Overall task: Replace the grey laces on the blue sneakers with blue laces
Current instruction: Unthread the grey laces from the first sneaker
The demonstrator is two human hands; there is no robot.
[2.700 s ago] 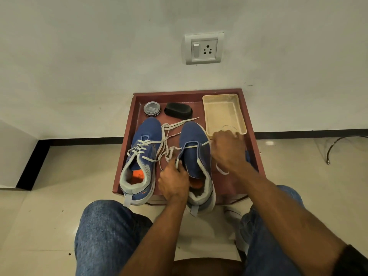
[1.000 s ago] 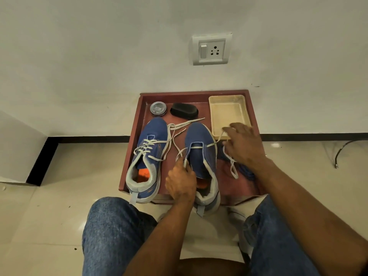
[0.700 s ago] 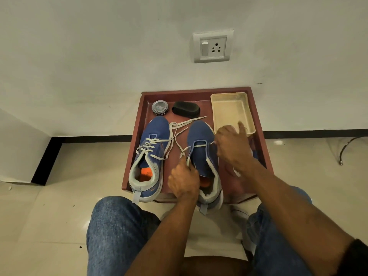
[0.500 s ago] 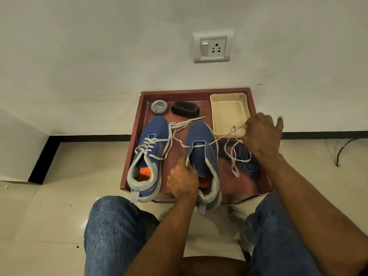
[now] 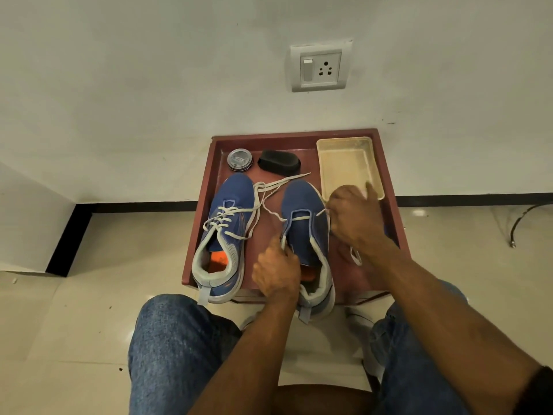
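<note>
Two blue sneakers on a red-brown tray (image 5: 200,223): left sneaker (image 5: 225,232) at the tray's 9 o'clock, grey lace (image 5: 232,218) threaded; right sneaker (image 5: 305,232) at centre, its grey lace (image 5: 299,217) down to one crossing at the toe end. Left hand (image 5: 276,272), at that shoe's 7 o'clock, curled, pinching the lace's near end; right hand (image 5: 354,218), at its 3 o'clock, fingers closed on the lace's other run. Polish tin (image 5: 239,160), black brush (image 5: 279,162) at 12 o'clock, cream tray (image 5: 347,166) at 1 o'clock.

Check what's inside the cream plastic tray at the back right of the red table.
The cream rectangular plastic tray shows only its bare floor where visible. The right hand, pinching the grey lace of the right blue sneaker, covers its near corner; anything there is hidden.
</note>
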